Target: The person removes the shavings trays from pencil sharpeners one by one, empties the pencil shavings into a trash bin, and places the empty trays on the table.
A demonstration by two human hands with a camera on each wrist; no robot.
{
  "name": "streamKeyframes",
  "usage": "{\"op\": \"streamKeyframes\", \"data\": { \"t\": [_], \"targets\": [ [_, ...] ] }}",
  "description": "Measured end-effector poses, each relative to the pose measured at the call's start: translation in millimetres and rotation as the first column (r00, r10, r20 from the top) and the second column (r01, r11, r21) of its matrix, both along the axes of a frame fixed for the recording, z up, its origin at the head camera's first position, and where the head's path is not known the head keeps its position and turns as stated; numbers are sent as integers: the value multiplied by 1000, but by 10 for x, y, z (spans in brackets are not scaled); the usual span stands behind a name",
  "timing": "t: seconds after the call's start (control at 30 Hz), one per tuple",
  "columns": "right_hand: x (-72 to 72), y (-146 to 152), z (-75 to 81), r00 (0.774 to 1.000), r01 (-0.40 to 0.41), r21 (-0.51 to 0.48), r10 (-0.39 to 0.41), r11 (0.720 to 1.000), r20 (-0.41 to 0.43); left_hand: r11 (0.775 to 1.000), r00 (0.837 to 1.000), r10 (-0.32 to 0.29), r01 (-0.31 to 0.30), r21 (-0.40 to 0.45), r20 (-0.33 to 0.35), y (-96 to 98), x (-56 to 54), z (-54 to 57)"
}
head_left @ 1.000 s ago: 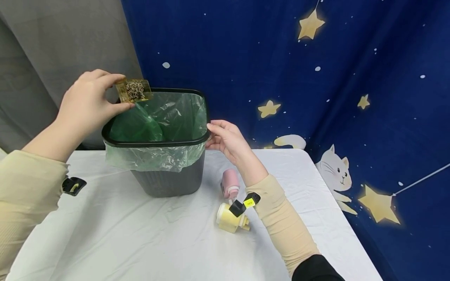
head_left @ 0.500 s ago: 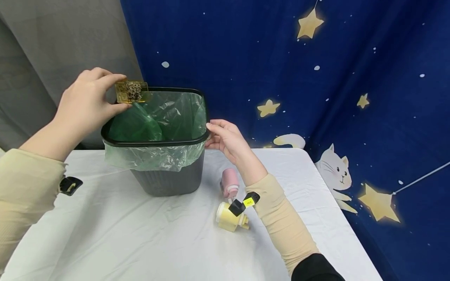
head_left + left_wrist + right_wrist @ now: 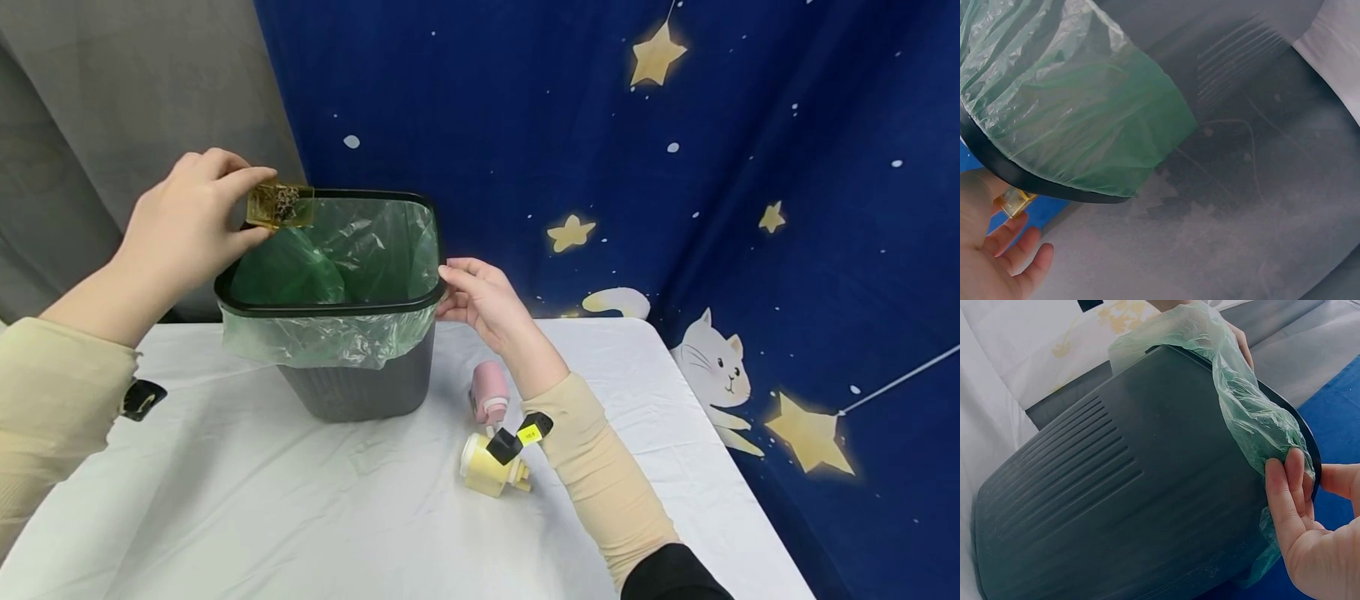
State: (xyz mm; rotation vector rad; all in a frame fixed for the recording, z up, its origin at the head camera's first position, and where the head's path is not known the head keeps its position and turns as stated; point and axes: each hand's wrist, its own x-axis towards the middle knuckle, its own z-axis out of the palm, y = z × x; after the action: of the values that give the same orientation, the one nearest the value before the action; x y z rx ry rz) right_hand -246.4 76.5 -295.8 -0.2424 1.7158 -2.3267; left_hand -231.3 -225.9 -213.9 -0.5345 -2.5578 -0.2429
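My left hand (image 3: 183, 212) pinches a small clear yellow box (image 3: 294, 207) between thumb and fingers, over the back left corner of a trash can (image 3: 360, 392). Dark, stringy bits show inside the box. In the left wrist view the box (image 3: 1016, 202) peeks out beyond the can's black rim, largely hidden by the hand. A green plastic bag (image 3: 322, 342) lines the can and folds down over its outside. At the right side, my right hand (image 3: 491, 304) grips the rim, thumb on top and fingers (image 3: 1279, 494) against the bag outside.
A pink bottle (image 3: 490, 387) lies on the white-covered table (image 3: 285, 508) below my right wrist. Nearer me is a yellow pump bottle (image 3: 486, 468) on its side, partly behind the wrist camera. A blue star-patterned curtain (image 3: 495, 108) hangs behind the table.
My left hand has turned the yellow box slightly, and less of the dark bits shows in it. The right hand keeps its grip on the rim.
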Motion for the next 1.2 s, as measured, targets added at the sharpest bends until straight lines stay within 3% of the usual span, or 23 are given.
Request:
{"op": "streamKeyframes", "data": {
  "t": [0.33,0.8,1.2],
  "targets": [
    [-3,-5,-8,1000,9,-5,-9,1000,5,998,1000,-23,21,-53,-21,-22,24,0],
    [4,-11,7,1000,9,-5,-9,1000,10,986,990,-106,93,-138,-93,-42,5,7],
    [5,-16,11,1000,15,-12,-15,1000,20,961,970,-181,139,-239,-161,-47,4,-7]
  ]
}}
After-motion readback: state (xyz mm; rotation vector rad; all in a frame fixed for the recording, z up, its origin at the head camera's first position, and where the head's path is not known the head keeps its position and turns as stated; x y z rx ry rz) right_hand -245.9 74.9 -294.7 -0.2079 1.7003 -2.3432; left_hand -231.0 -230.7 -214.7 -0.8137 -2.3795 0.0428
